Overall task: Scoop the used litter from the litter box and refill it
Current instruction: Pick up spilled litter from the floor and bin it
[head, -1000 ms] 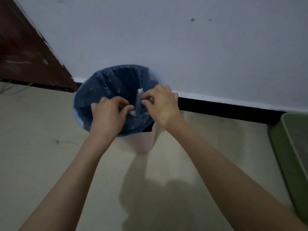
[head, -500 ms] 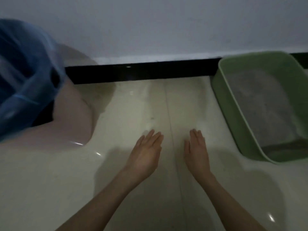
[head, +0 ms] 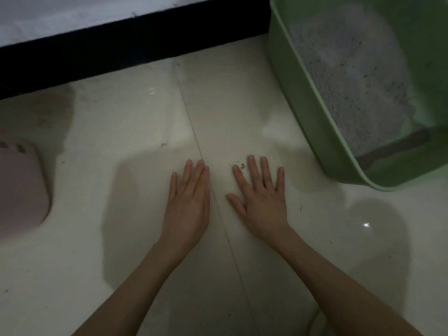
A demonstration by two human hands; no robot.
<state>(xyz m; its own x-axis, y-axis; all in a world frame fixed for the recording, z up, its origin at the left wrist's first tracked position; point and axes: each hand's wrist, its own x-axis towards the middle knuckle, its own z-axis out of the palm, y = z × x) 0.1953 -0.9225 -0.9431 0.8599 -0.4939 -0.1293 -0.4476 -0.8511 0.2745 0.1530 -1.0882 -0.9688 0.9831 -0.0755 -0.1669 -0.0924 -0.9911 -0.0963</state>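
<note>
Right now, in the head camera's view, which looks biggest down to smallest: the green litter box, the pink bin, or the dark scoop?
1. Green litter box, though cut off by the frame.
2. Pink bin, only partly in view, so its true size is unsure.
3. Dark scoop lying inside the box.

a second ago both hands pinch something pale over the blue-lined bin. now the left hand (head: 188, 201) and the right hand (head: 260, 198) hold nothing and lie flat, palms down, fingers straight, on the floor (head: 121, 132), one on each side of the tile joint (head: 194, 134). the view has swung right and down: the pink bin (head: 21, 185) shows only as a piece at the left edge, its blue liner out of sight, while the green litter box (head: 312, 105) with its grey litter (head: 351, 76) fills the upper right corner, much nearer than half a second ago.
</note>
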